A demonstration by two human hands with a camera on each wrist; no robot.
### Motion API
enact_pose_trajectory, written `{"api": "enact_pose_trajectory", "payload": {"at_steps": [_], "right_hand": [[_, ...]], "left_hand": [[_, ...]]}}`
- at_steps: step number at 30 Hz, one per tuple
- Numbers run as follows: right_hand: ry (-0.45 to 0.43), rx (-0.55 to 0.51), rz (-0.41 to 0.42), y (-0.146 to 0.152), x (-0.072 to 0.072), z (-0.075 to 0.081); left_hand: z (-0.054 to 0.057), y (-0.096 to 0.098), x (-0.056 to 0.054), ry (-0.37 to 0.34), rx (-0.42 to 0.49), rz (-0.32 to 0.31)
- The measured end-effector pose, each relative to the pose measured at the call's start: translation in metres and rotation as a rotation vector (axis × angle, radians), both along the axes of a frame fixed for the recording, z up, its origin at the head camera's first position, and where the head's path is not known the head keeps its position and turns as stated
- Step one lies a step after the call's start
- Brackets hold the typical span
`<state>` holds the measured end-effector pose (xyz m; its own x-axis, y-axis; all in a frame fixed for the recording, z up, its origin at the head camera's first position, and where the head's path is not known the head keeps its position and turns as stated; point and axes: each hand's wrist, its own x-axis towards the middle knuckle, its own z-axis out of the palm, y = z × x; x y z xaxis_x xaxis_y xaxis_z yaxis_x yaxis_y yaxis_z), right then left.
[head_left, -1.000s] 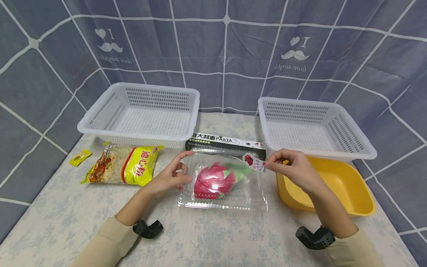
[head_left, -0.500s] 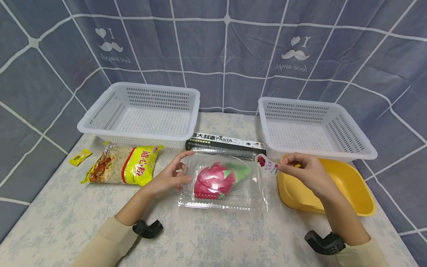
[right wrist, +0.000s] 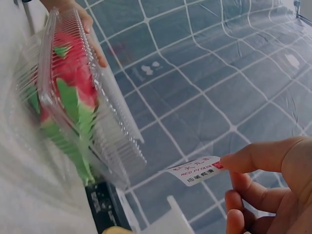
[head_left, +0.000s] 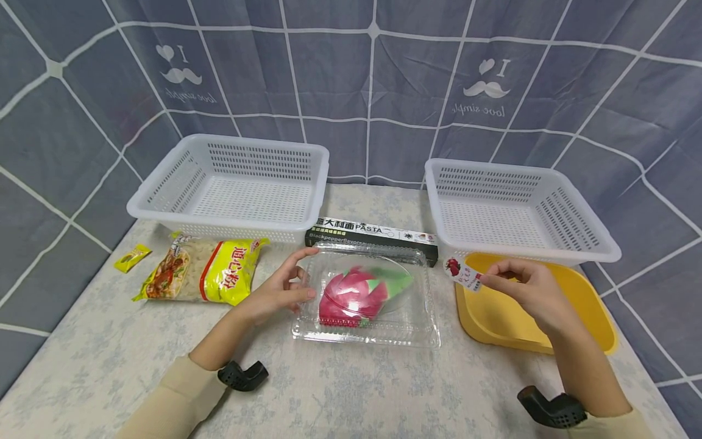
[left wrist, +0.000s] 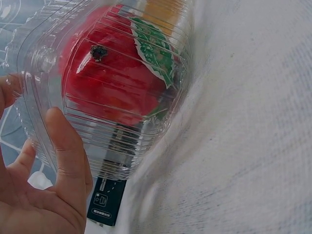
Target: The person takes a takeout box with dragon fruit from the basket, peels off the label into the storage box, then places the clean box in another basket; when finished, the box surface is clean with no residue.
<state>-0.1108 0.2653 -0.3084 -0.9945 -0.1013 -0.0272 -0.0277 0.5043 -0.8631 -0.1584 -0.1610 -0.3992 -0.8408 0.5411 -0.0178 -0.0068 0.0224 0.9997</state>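
Observation:
A clear plastic clamshell box (head_left: 422,323) lies closed in the middle, with a pink and green dragon fruit (head_left: 351,296) inside it. My left hand (head_left: 278,291) rests along the box's left side, thumb and index finger spread on its rim; in the left wrist view the thumb (left wrist: 68,146) touches the clear edge. To the right of the box, my right hand (head_left: 529,292) pinches a small white label sticker (head_left: 465,274) by one end, between thumb and index finger. The sticker bears a red fruit picture and print. It is held apart from the box, over the yellow basin's left edge.
A black pasta box (head_left: 373,238) lies behind the clamshell. Two white perforated baskets (head_left: 247,227) stand at the back left and right. A yellow basin (head_left: 592,341) sits at the right. A yellow pasta bag (head_left: 200,271) and a small yellow sachet (head_left: 133,259) lie at left.
My right hand has moved right with the sticker, from over the clamshell's right edge to over the yellow basin. The left hand and box have stayed still.

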Motion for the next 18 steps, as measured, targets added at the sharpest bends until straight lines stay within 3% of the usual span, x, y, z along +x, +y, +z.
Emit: {"api": "enact_pose_trajectory", "payload": {"at_steps": [18], "right_hand": [[-0.071, 0.038, -0.079, 0.039, 0.010, -0.017]], "left_hand": [[0.000, 0.000, -0.001, -0.014, 0.022, -0.014]]}}
